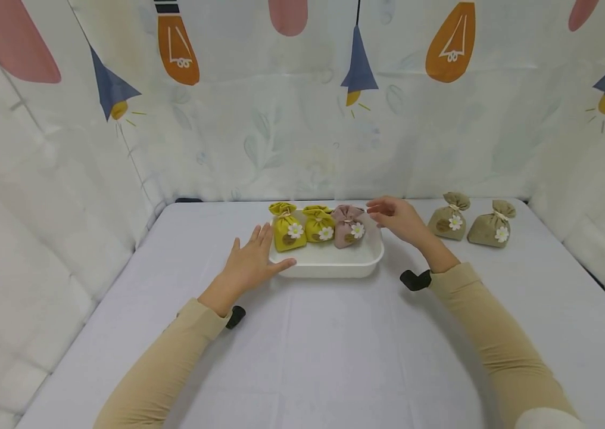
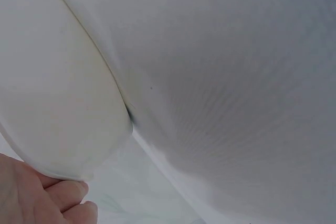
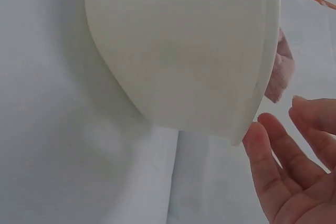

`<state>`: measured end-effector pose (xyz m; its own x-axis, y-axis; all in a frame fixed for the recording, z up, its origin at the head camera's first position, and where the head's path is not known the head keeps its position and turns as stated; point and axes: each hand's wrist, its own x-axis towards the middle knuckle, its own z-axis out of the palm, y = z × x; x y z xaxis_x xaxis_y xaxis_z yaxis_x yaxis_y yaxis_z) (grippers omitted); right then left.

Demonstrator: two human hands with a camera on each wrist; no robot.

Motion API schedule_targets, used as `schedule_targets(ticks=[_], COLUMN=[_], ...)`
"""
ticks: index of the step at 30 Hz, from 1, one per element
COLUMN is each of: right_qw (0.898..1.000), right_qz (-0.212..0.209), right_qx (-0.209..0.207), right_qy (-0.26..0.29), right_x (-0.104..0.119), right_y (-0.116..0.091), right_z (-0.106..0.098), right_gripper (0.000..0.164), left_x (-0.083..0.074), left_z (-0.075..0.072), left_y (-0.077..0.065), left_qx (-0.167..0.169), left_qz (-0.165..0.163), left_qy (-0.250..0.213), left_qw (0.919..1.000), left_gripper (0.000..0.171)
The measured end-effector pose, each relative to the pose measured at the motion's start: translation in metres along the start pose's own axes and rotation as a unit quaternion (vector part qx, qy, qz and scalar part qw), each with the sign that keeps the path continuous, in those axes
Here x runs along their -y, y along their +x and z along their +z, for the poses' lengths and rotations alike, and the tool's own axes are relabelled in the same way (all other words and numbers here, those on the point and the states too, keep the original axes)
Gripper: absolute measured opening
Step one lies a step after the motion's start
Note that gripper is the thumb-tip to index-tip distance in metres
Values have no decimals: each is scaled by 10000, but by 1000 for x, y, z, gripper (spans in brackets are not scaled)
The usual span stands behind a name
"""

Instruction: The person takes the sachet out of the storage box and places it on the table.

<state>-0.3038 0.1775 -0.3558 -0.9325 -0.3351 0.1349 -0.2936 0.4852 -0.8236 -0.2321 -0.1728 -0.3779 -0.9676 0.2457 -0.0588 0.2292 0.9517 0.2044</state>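
Note:
A white tray [image 1: 329, 271] stands toward the back of the table with three small cloth pouches in it. Two are yellow, the left pouch [image 1: 287, 229] and the middle pouch [image 1: 318, 225]; the third is a mauve pouch [image 1: 346, 229]. Each is tied at the neck and carries a white flower. My left hand [image 1: 249, 262] lies along the tray's left end, fingers extended and thumb over the front corner. At the right end, my right hand [image 1: 396, 219] has its fingers loosely bent beside the mauve pouch. In the right wrist view, a fingertip [image 3: 257, 136] is right at the tray's rim.
Two olive-beige pouches, one [image 1: 448, 217] beside the other [image 1: 492, 225], stand on the table right of my right hand. Black wrist mounts [image 1: 415, 280] show below the cuffs. A white printed curtain [image 1: 302, 137] hangs behind the white-covered table [image 1: 334, 345].

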Motion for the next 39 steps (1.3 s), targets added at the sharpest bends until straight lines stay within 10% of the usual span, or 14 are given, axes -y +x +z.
schedule_targets(ticks=[15, 39], right_qw=[9919, 9673], right_qz=[795, 620], right_qx=[543, 648], right_qy=[-831, -2372], right_x=[17, 17], right_y=[19, 26], right_z=[2, 21], right_gripper=[42, 52], left_x=[0, -4], left_z=[-1, -2], left_y=[0, -3], left_qx=[30, 20], left_qz=[-23, -66], left_qy=[-10, 39], left_qw=[10000, 10000], left_gripper=[111, 109])
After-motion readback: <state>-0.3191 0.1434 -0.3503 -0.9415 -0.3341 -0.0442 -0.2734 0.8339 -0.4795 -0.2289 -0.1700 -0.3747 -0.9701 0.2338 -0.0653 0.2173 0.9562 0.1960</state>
